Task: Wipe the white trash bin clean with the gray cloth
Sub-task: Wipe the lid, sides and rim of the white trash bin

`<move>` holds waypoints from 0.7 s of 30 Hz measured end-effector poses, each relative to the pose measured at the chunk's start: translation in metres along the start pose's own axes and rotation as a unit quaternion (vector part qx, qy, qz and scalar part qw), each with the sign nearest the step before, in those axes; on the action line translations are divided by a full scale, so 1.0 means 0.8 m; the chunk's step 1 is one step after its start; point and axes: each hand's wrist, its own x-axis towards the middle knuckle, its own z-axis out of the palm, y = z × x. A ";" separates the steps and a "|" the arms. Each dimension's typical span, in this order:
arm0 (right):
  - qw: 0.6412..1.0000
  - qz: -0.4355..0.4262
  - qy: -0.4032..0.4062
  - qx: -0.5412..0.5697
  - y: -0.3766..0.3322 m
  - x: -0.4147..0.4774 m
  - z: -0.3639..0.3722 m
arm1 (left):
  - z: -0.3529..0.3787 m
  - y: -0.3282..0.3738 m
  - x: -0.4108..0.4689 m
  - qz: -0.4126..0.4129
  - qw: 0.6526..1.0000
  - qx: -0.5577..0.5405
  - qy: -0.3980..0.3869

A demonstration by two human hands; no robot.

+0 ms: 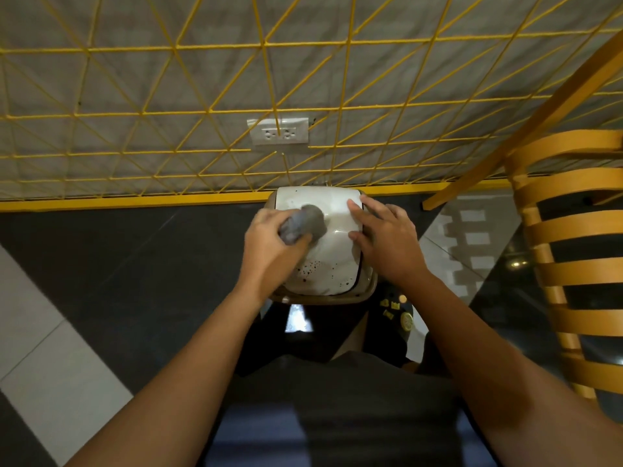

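Our left hand (pixel 273 246) grips the bunched gray cloth (pixel 305 224) on the white trash bin (pixel 337 257) lid at 10 o'clock; our right hand (pixel 384 246) rests flat-fingered at 3. The lid's long axis runs 12 to 6; its contents are hidden.

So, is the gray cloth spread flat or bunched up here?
Bunched up: the left hand grips the gray cloth as a wad on the white trash bin.
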 end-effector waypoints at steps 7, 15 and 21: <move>0.998 -0.026 0.044 0.046 -0.017 -0.001 -0.009 | -0.052 -0.025 0.021 -0.139 0.972 -0.151 0.111; 0.998 -0.057 0.008 -0.013 -0.025 0.006 0.000 | -0.017 -0.012 0.027 0.015 0.998 0.000 0.057; 0.999 -0.051 0.016 0.000 -0.023 0.008 0.003 | 0.012 -0.013 0.007 0.104 0.984 0.146 -0.003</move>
